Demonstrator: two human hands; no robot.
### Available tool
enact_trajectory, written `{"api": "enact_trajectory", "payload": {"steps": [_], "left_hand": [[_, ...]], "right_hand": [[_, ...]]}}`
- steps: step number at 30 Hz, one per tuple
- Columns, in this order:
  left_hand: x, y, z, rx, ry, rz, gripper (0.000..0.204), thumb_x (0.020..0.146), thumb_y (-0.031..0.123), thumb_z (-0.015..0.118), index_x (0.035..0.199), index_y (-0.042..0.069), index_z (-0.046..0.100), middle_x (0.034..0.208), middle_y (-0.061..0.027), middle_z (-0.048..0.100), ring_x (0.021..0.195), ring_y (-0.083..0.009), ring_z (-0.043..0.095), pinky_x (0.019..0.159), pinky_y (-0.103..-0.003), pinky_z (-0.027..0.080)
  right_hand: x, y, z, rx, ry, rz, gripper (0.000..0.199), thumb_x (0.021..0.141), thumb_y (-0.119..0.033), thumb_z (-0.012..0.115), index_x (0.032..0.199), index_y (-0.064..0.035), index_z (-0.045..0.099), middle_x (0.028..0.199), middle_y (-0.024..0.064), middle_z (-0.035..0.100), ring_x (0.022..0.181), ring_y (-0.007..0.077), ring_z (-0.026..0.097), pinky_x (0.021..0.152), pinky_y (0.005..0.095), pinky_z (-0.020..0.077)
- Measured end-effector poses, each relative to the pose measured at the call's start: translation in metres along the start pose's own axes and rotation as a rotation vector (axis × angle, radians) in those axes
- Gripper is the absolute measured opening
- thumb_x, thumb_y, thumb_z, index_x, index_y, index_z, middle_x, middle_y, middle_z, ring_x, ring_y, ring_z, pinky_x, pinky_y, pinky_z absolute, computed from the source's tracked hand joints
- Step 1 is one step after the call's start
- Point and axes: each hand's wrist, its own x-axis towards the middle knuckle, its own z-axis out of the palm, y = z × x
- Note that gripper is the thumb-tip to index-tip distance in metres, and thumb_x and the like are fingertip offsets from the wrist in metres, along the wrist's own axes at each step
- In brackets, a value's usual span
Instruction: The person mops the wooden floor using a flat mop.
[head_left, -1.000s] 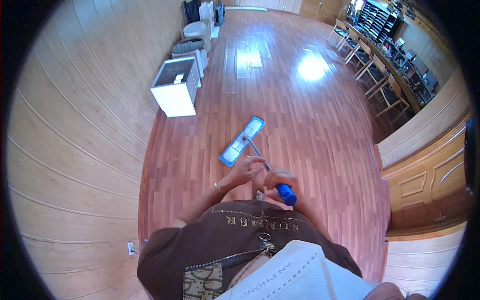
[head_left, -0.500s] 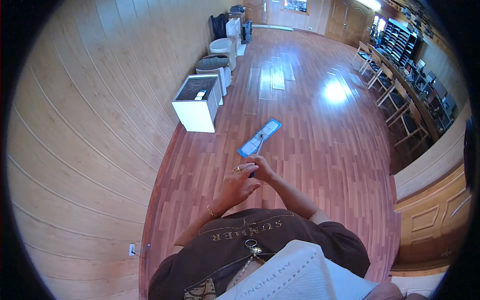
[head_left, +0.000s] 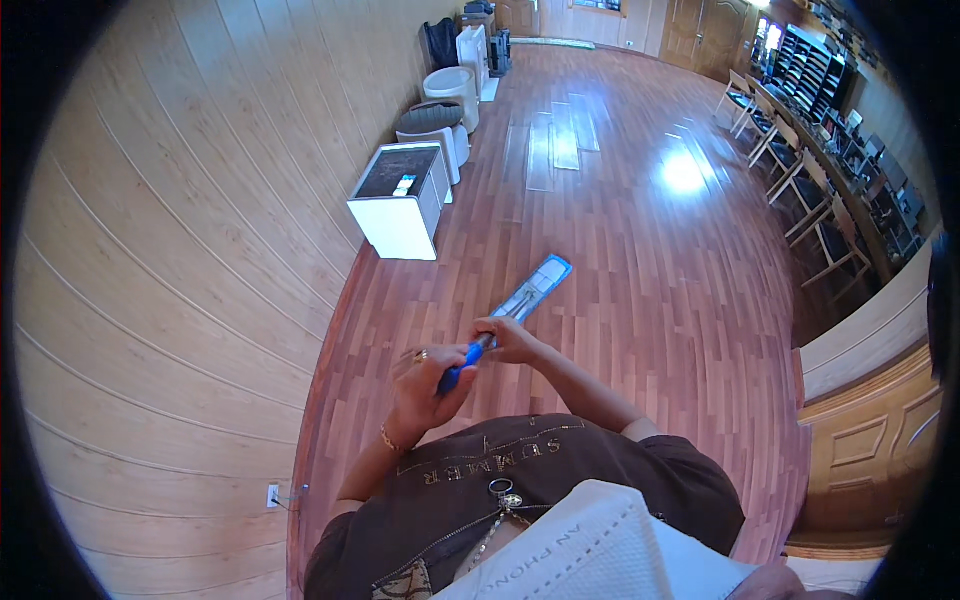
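Left hand [head_left: 425,385] clamped on blue mop handle [head_left: 458,368] end. Right hand [head_left: 510,340] gripped shaft just above. Mop head [head_left: 532,290] flat on wood floor [head_left: 650,260], 1 o'clock from hands. White cabinet [head_left: 400,200] at 11 o'clock.

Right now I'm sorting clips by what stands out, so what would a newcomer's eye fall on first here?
First the flat blue-edged mop head lying on the glossy reddish wooden floor mid-picture, with the left hand and right hand gripping its blue-tipped handle just below. Next, the white box-shaped cabinet against the curved pale plank wall on the left. A bright glare patch shines on the floor farther back.
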Motion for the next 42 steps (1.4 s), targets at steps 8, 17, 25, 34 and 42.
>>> {"api": "enact_trajectory", "payload": {"steps": [8,17,25,34,42], "left_hand": [[-0.002,0.036,-0.046,0.052,-0.072,0.199,0.014,0.076,0.012,0.069,0.081,0.011,0.055,0.075,-0.0064,0.067,0.06,-0.0181,0.062,0.058,-0.031,0.046],[-0.041,0.032,-0.069,0.013,0.014,0.176,0.015,0.077,0.011,0.067,0.082,0.01,0.053,0.074,-0.007,0.067,0.057,-0.0192,0.061,0.056,-0.032,0.045],[-0.069,0.045,-0.096,-0.146,-0.002,0.156,0.017,0.085,0.019,0.063,0.082,0.008,0.05,0.073,-0.0102,0.066,0.057,-0.0237,0.061,0.057,-0.036,0.046],[-0.078,0.057,-0.066,-0.591,-0.235,0.213,0.02,0.074,0.01,0.07,0.086,0.007,0.054,0.075,-0.0107,0.066,0.063,-0.0246,0.062,0.061,-0.036,0.047],[-0.086,0.091,-0.021,-0.861,-0.527,0.333,0.017,0.075,0.017,0.071,0.08,0.005,0.06,0.076,-0.0094,0.063,0.07,-0.027,0.061,0.064,-0.036,0.044]], "right_hand": [[-0.054,0.133,0.054,-0.096,0.077,0.268,0.016,0.069,-0.01,0.07,0.067,-0.0043,0.055,0.062,0.013,0.054,0.061,0.0252,0.056,0.054,0.036,0.0402],[-0.066,0.108,0.081,-0.257,0.094,0.268,0.007,0.063,-0.003,0.062,0.062,-0.0071,0.055,0.068,0.0153,0.06,0.071,0.0354,0.059,0.059,0.0424,0.0443],[-0.127,0.056,0.103,-0.476,0.193,0.334,0.02,0.069,-0.021,0.07,0.06,-0.0088,0.057,0.062,0.0129,0.058,0.065,0.0351,0.06,0.058,0.0423,0.0448],[-0.247,-0.004,0.107,-0.695,0.347,0.667,0.016,0.064,-0.028,0.068,0.069,-0.0127,0.066,0.072,0.0132,0.064,0.074,0.0333,0.064,0.065,0.0454,0.0469],[-0.375,-0.054,0.142,-0.778,0.5,0.988,0.017,0.063,-0.025,0.066,0.067,-0.009,0.062,0.066,0.0144,0.061,0.065,0.0346,0.062,0.061,0.0446,0.0489]]}}
